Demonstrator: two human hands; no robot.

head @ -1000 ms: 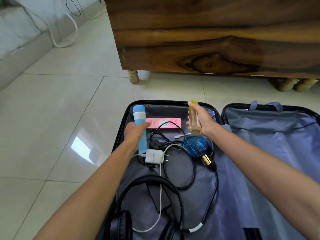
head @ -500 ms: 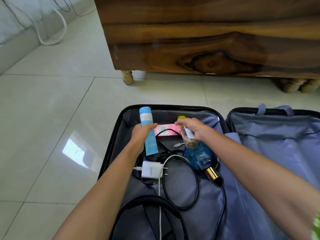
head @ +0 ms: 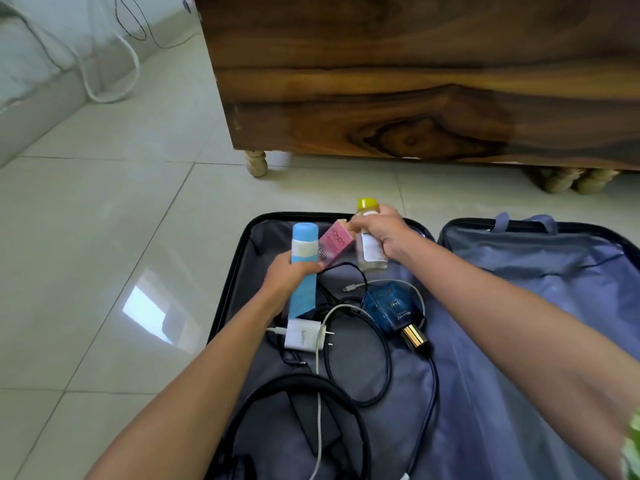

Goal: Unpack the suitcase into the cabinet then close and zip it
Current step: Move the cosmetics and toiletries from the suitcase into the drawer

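My left hand [head: 289, 277] is wrapped around the blue-and-white plastic tube [head: 304, 268], cap end up, fingers [head: 311, 268] curled across its middle so it stands clear of the tangle below. My right hand [head: 384, 237] has a double load: the clear plastic bottle with the yellow-green cap [head: 370, 237] sits against my palm, and my fingertips pinch the top of the small pink carton [head: 334, 242], tilted between the two hands. I'd say I'm stacking small things in each grip to save trips to the dark wooden cabinet [head: 415, 81], which stands beyond my hands, its front shut as far as I can see.

Both loads hover over the far end of the open black suitcase with grey-blue lining [head: 519, 341] on the tiled floor [head: 104, 237]. Under my hands, in the left half, still to go: a blue glass perfume bottle with a gold cap [head: 394, 311] just below my right wrist, a white wall charger [head: 304, 338] below my left, looped black cable [head: 377, 362], a white cable [head: 318, 410], and black headphones [head: 298, 410] nearest me. The right half shows only lining.

Plenty left; closing and zipping is far off.
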